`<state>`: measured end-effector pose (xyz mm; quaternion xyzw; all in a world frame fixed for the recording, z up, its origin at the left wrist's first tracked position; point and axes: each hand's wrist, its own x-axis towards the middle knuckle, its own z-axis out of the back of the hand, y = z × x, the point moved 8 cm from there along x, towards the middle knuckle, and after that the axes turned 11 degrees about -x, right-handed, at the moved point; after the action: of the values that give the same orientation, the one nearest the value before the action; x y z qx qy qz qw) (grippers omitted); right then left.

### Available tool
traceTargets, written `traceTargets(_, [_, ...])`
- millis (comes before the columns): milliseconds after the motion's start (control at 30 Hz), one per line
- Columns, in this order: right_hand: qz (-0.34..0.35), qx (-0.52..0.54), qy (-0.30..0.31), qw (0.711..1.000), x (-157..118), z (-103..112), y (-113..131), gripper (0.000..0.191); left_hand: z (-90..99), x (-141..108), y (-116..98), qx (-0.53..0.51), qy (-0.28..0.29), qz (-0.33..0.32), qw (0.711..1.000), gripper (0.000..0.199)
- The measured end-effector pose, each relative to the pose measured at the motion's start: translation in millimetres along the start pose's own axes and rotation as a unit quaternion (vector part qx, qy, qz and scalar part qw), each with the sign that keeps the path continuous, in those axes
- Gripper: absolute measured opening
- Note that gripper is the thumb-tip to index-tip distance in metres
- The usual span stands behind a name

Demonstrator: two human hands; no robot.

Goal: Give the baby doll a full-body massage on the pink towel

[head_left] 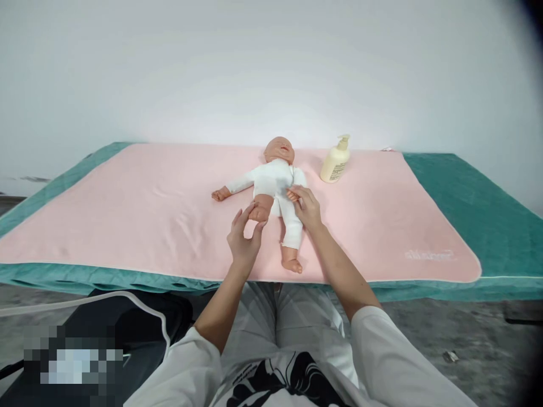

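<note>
A baby doll (278,176) with a white cloth body lies on its back on a pink mat (169,209), head toward the wall. One of its legs is bent up, with the bare foot (260,210) pointing at me. My left hand (246,237) has that foot between thumb and fingers. On the other side, my right hand (307,208) pinches the doll's small hand (292,195) over its belly. The doll's other leg (292,232) lies stretched toward me, and its other arm (240,182) reaches out to the left.
A cream pump bottle (335,161) stands on the mat right of the doll. Under the mat is a green padded cover (475,198), with a white wall (271,68) behind. Below at left are a black seat-like object (161,316) and a white cable (127,295).
</note>
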<state>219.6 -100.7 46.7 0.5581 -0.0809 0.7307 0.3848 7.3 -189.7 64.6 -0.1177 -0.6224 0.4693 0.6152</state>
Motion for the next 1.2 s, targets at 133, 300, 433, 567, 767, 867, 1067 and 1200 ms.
traceTargets(133, [0.000, -0.006, 0.024, 1.000, -1.5, -7.4, -2.6, 0.030, -8.6, 12.3, -1.0, 0.007, 0.021, -0.004, 1.000, 0.042])
traceTargets(300, [-0.011, -0.005, 0.062, 0.998, -1.9, -13.9, -5.2, 0.030, -13.4, 19.2, -1.1, 0.008, 0.023, -0.009, 1.000, 0.042])
traceTargets(433, [-0.012, 0.011, 0.054, 0.998, -1.5, -11.3, -4.6, 0.030, -13.6, 18.2, -3.1, 0.007, 0.031, -0.009, 0.999, 0.042])
traceTargets(567, [-0.022, 0.014, 0.031, 0.999, -0.5, -4.2, -5.2, 0.028, -10.0, 11.7, -5.1, 0.011, 0.036, -0.011, 0.999, 0.042])
traceTargets(767, [-0.086, -0.030, -0.027, 0.996, 0.5, 14.6, -19.3, 0.026, -1.1, -7.0, -16.1, 0.023, 0.032, -0.050, 0.998, 0.040])
traceTargets(867, [-0.142, -0.038, -0.059, 0.987, -1.1, 23.1, -32.7, 0.027, 4.1, -17.6, -22.7, 0.026, 0.044, -0.078, 0.996, 0.041])
traceTargets(1067, [-0.248, 0.004, -0.148, 0.957, -12.1, 34.4, -60.1, 0.038, 21.6, -36.3, -28.8, 0.048, 0.050, -0.088, 0.994, 0.045])
traceTargets(1200, [-0.329, 0.024, -0.170, 0.928, -23.7, 37.7, -80.2, 0.046, 33.2, -55.4, -24.9, 0.057, 0.039, -0.064, 0.996, 0.050])
